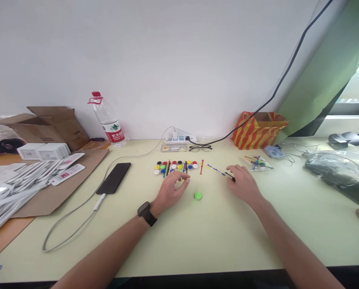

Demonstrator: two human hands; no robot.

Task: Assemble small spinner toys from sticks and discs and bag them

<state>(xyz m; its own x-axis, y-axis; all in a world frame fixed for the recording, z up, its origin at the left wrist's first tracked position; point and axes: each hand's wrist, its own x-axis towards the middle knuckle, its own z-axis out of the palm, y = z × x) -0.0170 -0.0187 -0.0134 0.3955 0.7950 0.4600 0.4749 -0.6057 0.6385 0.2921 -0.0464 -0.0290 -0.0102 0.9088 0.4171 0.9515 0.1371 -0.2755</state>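
pale green desk (215, 241), white wall (167, 60) behind, left hand (171, 188) curled loosely over small coloured plastic discs (176, 165), right hand (244, 184) pinching a thin black stick (231, 177).

Bright, even light, soft shadows, wide-angle bending at edges.

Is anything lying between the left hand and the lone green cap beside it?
Nothing visible does. Only bare table separates the left hand from the green cap, which lies just to its right. The rows of caps sit beyond the hand, toward the wall, off that line.
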